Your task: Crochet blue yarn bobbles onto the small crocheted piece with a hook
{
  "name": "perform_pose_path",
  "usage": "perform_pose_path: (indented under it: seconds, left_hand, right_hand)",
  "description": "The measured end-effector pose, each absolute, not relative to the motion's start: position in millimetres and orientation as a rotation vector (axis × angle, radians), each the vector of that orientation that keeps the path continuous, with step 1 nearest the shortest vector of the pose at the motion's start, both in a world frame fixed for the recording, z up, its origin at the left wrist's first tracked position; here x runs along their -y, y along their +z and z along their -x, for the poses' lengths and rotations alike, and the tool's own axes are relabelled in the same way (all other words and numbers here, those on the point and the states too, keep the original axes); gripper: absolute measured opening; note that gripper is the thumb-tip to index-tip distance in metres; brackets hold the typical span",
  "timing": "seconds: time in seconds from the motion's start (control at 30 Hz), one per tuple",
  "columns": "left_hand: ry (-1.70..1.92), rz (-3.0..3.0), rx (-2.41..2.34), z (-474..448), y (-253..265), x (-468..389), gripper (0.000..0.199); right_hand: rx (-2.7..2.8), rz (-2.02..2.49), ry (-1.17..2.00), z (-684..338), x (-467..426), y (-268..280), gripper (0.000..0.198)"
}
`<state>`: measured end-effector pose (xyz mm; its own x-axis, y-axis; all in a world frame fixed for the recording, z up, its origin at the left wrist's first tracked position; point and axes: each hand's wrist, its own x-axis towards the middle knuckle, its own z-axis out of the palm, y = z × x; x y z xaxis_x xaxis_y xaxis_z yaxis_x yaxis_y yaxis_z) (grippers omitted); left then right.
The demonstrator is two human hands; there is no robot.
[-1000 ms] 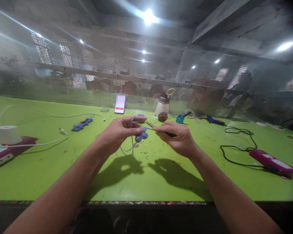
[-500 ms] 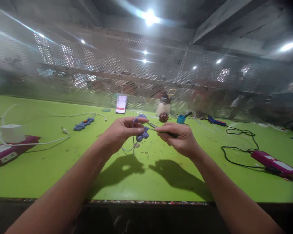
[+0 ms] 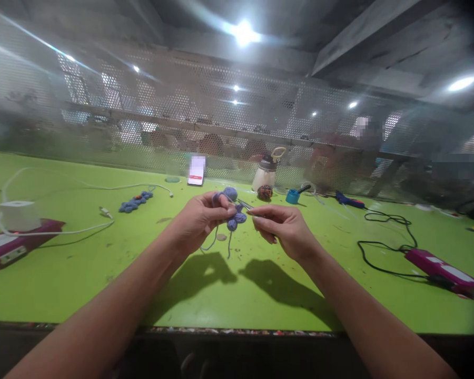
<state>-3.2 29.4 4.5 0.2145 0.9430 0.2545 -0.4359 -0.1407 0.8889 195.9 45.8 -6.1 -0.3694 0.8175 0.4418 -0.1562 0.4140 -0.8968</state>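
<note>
Just above the table, my left hand [image 3: 205, 215] pinches a purple-blue crocheted piece [image 3: 240, 217] with puffy, petal-like lobes. Yarn of the same colour loops over the left fingers, and loose strands [image 3: 229, 247] hang below. My right hand [image 3: 282, 223] is closed around a slim metal crochet hook [image 3: 245, 204], whose tip points left at the piece. Its handle is mostly hidden by the fingers. Whether the tip sits inside a stitch is too small to tell.
On the green table [image 3: 237, 295], a finished-looking blue crocheted strip [image 3: 136, 202] and a charger on a power strip [image 3: 39, 237] lie left. Behind stand a phone [image 3: 196, 171], a bottle [image 3: 264, 173], a yarn ball [image 3: 264, 193] and a blue pot [image 3: 293, 196]. A glue gun [image 3: 349, 200] and another power strip [image 3: 444, 268] lie right.
The crocheted piece has turned and shifted slightly right, showing more of its lobes. My right hand has tilted, hiding the hook's dark handle, and its lower fingers have loosened a little.
</note>
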Motion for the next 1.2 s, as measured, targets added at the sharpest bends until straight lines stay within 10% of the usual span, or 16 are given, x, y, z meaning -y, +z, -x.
perform_pose_path:
  seconds: [0.47, 1.2]
  left_hand:
    - [1.302, -1.328, -0.707, 1.6, 6.6, -23.9, 0.090]
    - [1.360, -1.254, -0.665, 2.6, 5.6, -23.8, 0.110]
  right_hand:
    - [1.684, 0.633, 1.167, -192.0, -41.6, -7.8, 0.030]
    - [1.528, 0.686, 1.313, -191.8, -38.2, -3.3, 0.028]
